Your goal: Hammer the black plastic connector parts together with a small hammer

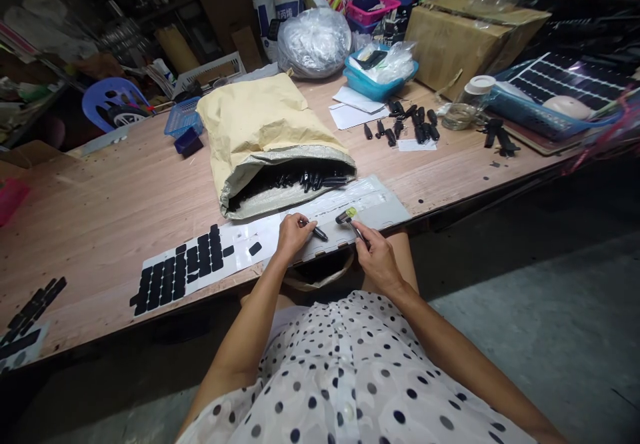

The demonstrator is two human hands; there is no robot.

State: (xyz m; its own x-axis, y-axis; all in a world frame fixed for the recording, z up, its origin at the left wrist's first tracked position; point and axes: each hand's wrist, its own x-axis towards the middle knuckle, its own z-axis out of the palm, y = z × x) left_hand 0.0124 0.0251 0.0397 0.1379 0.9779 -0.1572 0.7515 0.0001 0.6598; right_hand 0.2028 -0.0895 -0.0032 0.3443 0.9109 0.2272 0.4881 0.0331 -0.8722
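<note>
Left hand (293, 234), near front edge of tabletop (140, 194): fingers pinch a black piece (321, 233), best held steady. Right hand (379, 256): fingers wrap a hammer-like tool (345, 218).

A wood-grain table (125, 184) carries an open sack (270, 111), a pale board (383, 203), a turquoise basket (377, 85) and a carton (445, 47).

The creased sack (265, 111) looks papery, its black pieces (313, 181) glossy plastic.

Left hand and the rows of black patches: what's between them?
Head view: one separate black patch on the white sheet, between the left hand and the rows of black patches; faint marks too.
</note>
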